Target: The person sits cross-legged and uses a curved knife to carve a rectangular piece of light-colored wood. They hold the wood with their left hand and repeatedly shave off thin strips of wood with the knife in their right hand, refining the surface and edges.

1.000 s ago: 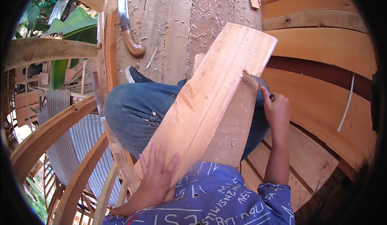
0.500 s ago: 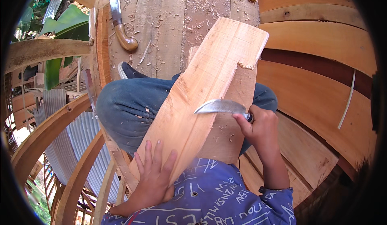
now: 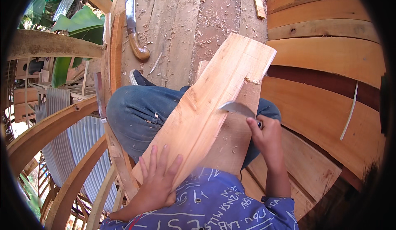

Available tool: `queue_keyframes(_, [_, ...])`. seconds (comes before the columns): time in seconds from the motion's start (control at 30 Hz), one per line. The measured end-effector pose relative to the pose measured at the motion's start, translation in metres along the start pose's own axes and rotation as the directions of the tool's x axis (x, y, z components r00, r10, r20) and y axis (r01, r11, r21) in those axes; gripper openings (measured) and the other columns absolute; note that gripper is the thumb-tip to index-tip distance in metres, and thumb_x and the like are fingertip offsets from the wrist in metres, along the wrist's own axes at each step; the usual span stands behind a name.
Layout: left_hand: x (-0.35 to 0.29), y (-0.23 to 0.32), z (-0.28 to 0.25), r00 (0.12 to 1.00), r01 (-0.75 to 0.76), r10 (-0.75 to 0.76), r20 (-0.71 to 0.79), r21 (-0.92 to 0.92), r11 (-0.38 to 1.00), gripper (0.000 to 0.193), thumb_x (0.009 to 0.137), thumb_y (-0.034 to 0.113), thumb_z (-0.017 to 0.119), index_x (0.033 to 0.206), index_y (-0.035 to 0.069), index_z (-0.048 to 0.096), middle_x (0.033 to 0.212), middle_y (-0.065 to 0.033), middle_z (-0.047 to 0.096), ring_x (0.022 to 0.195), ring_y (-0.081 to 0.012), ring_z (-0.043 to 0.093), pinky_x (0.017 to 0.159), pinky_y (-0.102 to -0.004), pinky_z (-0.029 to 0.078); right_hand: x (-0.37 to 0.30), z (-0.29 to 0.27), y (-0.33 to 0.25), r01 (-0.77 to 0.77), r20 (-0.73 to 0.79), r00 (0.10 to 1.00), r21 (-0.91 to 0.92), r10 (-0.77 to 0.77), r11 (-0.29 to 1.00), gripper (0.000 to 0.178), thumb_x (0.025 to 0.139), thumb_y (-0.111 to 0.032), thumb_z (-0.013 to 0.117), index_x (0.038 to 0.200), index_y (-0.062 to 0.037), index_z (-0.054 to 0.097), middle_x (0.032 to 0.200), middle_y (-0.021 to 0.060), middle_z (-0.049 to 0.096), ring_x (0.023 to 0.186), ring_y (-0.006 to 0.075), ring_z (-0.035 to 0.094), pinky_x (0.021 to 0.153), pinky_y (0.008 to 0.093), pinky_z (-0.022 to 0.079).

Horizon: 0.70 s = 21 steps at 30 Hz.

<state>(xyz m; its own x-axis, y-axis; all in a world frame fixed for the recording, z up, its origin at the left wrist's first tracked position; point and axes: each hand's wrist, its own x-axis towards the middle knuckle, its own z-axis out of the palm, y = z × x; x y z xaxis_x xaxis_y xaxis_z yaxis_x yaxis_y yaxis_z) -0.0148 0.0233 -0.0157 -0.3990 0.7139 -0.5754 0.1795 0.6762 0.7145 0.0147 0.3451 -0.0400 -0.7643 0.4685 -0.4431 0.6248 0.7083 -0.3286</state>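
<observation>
A pale wooden board (image 3: 210,94) slants across my lap, with a notch cut in its right edge near the far end. Flat on the board's near end lies my left hand (image 3: 159,174), fingers spread. My right hand (image 3: 266,133) is wrapped round the dark handle of a curved knife (image 3: 239,108). The knife's blade tip reaches over the board's right edge, below the notch; whether it touches the wood I cannot tell. Beneath that edge a second, browner board (image 3: 231,143) rests under the first.
A machete (image 3: 134,36) with a curved wooden handle lies on the shaving-strewn plank floor (image 3: 177,36) at the far left. A small wood offcut (image 3: 259,8) sits at the back. Wooden slats (image 3: 326,56) rise on the right, a wooden railing (image 3: 57,125) on the left.
The knife has shifted a little along the board's right edge, away from me, and its blade has turned. My left hand stays on the board. The whole view has tilted slightly.
</observation>
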Motion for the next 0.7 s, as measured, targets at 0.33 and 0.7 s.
queue_keyframes(0.33, [0.003,0.019,-0.001,0.998,0.054,-0.055,0.011,0.115,0.992,0.096,0.068,0.007,0.062,0.154,0.011,0.021,0.156,-0.0340,0.009,0.143,-0.0601,0.000,0.101,-0.0810,0.000,0.022,0.017,0.019,0.132,-0.112,0.977,-0.356,-0.182,0.925,0.073,0.081,-0.069,0.062,0.058,0.0006,0.062,0.052,0.0193,0.058,0.048,0.0334,0.062,0.045,0.0410,0.048])
queue_keyframes(0.7, [0.001,0.026,0.005,0.993,0.099,-0.092,-0.075,0.097,0.990,0.094,0.067,0.003,0.058,0.154,0.012,0.024,0.158,-0.0283,0.011,0.146,-0.0544,0.001,0.107,-0.0756,0.000,0.038,0.008,0.025,0.045,-0.142,0.988,-0.056,-0.053,0.997,0.065,0.087,-0.059,0.061,0.072,0.0036,0.067,0.058,0.0213,0.060,0.058,0.0351,0.064,0.056,0.0420,0.050])
